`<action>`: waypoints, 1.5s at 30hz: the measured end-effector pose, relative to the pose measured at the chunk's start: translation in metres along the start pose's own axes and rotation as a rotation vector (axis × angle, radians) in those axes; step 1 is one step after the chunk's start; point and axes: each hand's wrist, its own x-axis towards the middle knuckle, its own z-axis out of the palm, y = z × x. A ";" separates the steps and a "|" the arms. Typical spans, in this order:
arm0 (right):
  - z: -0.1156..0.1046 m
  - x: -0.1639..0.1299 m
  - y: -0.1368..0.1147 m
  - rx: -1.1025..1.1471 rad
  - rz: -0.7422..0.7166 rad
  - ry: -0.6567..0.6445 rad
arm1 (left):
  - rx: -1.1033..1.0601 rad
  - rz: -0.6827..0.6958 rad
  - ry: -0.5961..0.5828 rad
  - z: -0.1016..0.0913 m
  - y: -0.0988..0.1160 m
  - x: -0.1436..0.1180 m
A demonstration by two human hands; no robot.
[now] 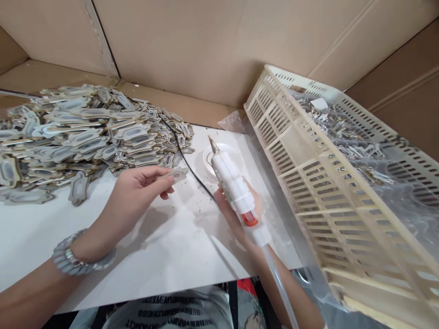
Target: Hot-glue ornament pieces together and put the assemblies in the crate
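Observation:
Between the thumb and fingers of my left hand [140,192] is a small flat metal frame piece [180,173], pale grey with a shaped outline. It is held over the white tabletop [137,260]. My right hand [233,214] is wrapped round a white hot glue gun [233,180], whose brass nozzle points up and away from me. A clear glue stick [281,288] sticks out of its rear end. The gun covers most of the right fingers. Behind the nozzle lies a white round disc [224,160], partly hidden by the gun.
A large heap of similar metal frame pieces [78,132] covers the left back of the table. A cream plastic crate [308,192] with bagged metal parts [339,125] stands at the right. A black cable [188,167] crosses the table. Cardboard walls [188,45] close off the back.

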 end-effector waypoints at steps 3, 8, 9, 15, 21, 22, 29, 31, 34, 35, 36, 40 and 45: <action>-0.002 0.000 0.007 -0.033 -0.149 -0.092 | -0.029 0.000 0.090 -0.005 0.001 0.002; 0.001 -0.001 0.009 -0.140 -0.213 -0.233 | -0.057 0.000 0.152 -0.007 0.005 0.001; 0.002 -0.002 0.008 -0.158 -0.215 -0.246 | -0.060 0.000 0.155 -0.007 0.006 0.000; 0.004 -0.001 0.009 -0.191 -0.213 -0.258 | -0.067 0.000 0.181 -0.007 0.002 -0.002; 0.005 -0.001 0.010 -0.211 -0.220 -0.261 | -0.076 -0.005 0.213 -0.005 -0.003 -0.002; 0.005 -0.001 0.010 -0.216 -0.221 -0.260 | -0.076 -0.006 0.214 -0.005 -0.003 -0.002; 0.005 -0.002 0.010 -0.229 -0.213 -0.261 | -0.062 0.014 0.218 -0.005 -0.001 -0.002; 0.005 -0.002 0.010 -0.233 -0.211 -0.261 | -0.051 0.023 0.215 -0.005 0.000 -0.003; 0.006 -0.003 0.010 -0.245 -0.201 -0.261 | -0.036 0.034 0.215 -0.005 0.001 -0.003; 0.006 -0.003 0.010 -0.247 -0.198 -0.262 | -0.033 0.036 0.216 -0.006 0.001 -0.003; 0.006 -0.003 0.010 -0.248 -0.196 -0.264 | -0.031 0.038 0.217 -0.006 0.001 -0.003; 0.006 -0.002 0.010 -0.248 -0.193 -0.269 | -0.028 0.040 0.219 -0.005 0.002 -0.002; 0.006 -0.002 0.009 -0.244 -0.197 -0.260 | -0.025 0.038 0.224 -0.005 0.002 -0.002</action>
